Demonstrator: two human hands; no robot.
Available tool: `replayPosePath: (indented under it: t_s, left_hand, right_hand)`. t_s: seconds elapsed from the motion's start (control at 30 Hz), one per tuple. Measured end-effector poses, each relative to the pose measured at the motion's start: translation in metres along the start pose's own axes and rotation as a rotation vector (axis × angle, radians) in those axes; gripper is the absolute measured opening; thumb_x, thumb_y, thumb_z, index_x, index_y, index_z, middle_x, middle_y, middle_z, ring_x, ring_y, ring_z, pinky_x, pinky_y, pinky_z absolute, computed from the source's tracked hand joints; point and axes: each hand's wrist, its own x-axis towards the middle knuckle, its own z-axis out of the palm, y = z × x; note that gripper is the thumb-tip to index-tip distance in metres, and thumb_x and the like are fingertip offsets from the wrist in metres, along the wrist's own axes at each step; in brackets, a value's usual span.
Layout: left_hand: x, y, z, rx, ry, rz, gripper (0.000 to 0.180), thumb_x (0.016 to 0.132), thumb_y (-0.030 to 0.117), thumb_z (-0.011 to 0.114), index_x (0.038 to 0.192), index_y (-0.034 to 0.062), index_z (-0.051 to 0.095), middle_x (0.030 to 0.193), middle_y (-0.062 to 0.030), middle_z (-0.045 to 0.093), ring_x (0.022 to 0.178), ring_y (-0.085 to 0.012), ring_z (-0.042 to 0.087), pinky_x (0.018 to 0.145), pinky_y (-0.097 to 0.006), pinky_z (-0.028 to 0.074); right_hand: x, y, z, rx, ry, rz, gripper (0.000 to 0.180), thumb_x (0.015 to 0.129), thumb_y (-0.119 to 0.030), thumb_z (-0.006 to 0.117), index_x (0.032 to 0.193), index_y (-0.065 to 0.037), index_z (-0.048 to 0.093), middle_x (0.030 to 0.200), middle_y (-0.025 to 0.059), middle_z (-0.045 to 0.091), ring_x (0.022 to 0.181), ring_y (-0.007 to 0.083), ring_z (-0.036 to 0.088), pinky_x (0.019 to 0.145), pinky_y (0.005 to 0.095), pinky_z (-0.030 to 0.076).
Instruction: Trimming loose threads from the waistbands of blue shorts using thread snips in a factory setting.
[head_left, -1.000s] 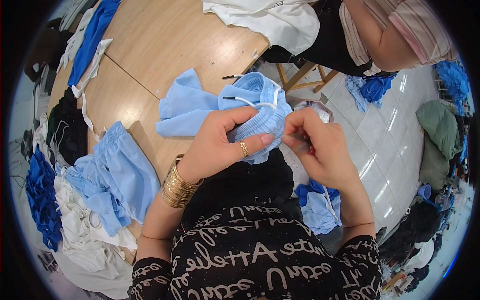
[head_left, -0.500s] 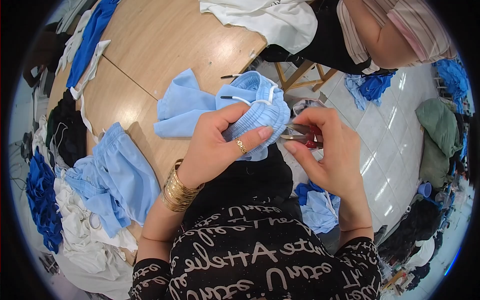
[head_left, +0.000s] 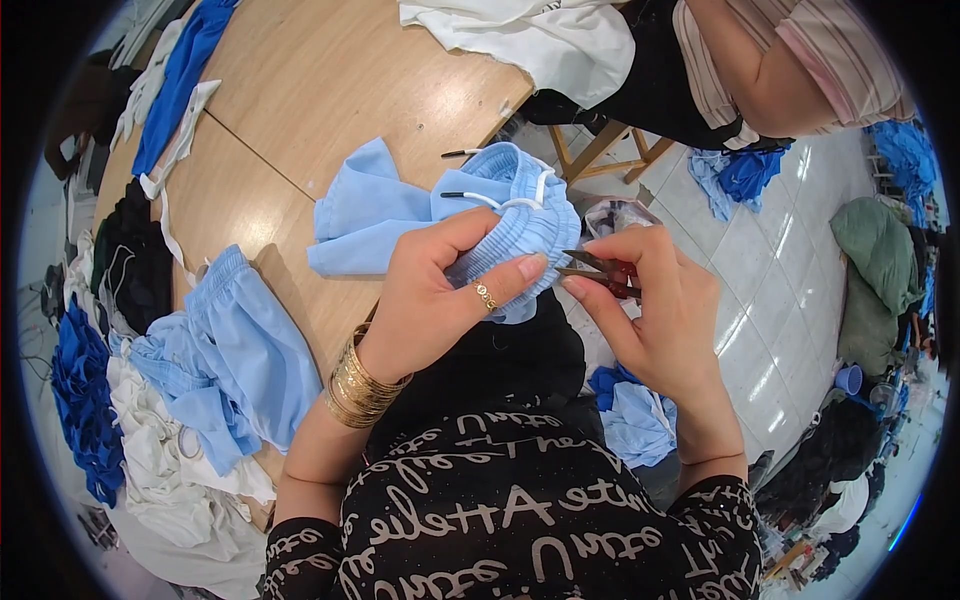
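My left hand (head_left: 445, 285) grips light blue drawstring shorts (head_left: 535, 235) by their gathered elastic waistband, thumb on top. A white cord with dark tips hangs from the waistband, and the legs lie on the wooden table. In my right hand (head_left: 650, 300) is a pair of thread snips (head_left: 598, 274) with metal blades and dark red handles. The blades stand apart, their points at the right edge of the waistband, close to my left thumb tip. My palm and fingers hide part of the handles.
Another pair of light blue shorts (head_left: 250, 330) lies at the table's left edge, beside white cloth (head_left: 165, 470) and a royal blue pile (head_left: 85, 400). Across the wooden table (head_left: 330, 90), a person in a striped top (head_left: 800, 60) sits by white fabric (head_left: 540, 45). Garments lie on the tiled floor (head_left: 770, 260).
My right hand has turned slightly, and the snips' blades now point more up and left, nearer the waistband. The left hand and shorts stay almost still.
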Motion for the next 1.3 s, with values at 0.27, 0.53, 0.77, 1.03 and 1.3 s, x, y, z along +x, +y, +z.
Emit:
replayPosePath:
  t_s: [0.27,0.53,0.77,1.03,1.3]
  left_hand:
    - [-0.001,0.003,0.007,-0.314,0.005,-0.12,0.021,0.081,0.012,0.063,0.096,-0.0028,0.061,0.084,0.0001,0.061,0.073,-0.0036,0.052,0.065,-0.019,0.043]
    - [-0.001,-0.001,0.013,-0.388,0.081,-0.148,0.021,0.081,0.011,0.064,0.098,-0.0021,0.06,0.085,-0.0015,0.062,0.074,-0.0047,0.054,0.067,-0.02,0.045]
    - [-0.001,-0.002,0.02,-0.414,0.128,-0.122,0.017,0.08,0.01,0.064,0.093,-0.0011,0.06,0.082,-0.0007,0.061,0.073,-0.004,0.053,0.065,-0.019,0.044]
    - [-0.002,-0.005,0.021,-0.308,0.107,-0.043,0.015,0.08,0.008,0.064,0.092,-0.001,0.06,0.082,-0.0004,0.06,0.074,-0.0041,0.052,0.066,-0.02,0.044]
    - [-0.002,-0.006,0.021,-0.317,0.109,-0.073,0.017,0.08,0.01,0.063,0.094,-0.0011,0.061,0.082,-0.0006,0.061,0.072,-0.0038,0.053,0.065,-0.019,0.044]
  right_hand:
    - [-0.005,0.004,0.012,0.158,0.034,0.107,0.026,0.077,-0.016,0.068,0.091,-0.004,0.05,0.069,0.0063,0.058,0.057,0.0148,0.059,0.051,0.0234,0.044]
    - [-0.008,-0.001,0.006,0.348,0.157,0.215,0.02,0.079,-0.008,0.066,0.09,0.0,0.05,0.069,0.0067,0.06,0.057,0.0115,0.059,0.051,0.0223,0.045]
    - [-0.008,-0.007,0.008,0.071,0.135,0.086,0.015,0.075,-0.009,0.068,0.081,-0.004,0.056,0.067,0.0051,0.06,0.055,0.0146,0.06,0.048,0.0225,0.044]
    - [-0.007,-0.007,0.006,-0.039,0.146,0.032,0.015,0.074,-0.011,0.068,0.079,-0.005,0.056,0.065,0.0037,0.058,0.053,0.0174,0.058,0.046,0.0251,0.042]
    - [-0.006,-0.007,0.004,-0.071,0.129,0.024,0.015,0.073,-0.011,0.068,0.078,-0.006,0.055,0.065,0.0038,0.057,0.053,0.0179,0.057,0.046,0.0257,0.042]
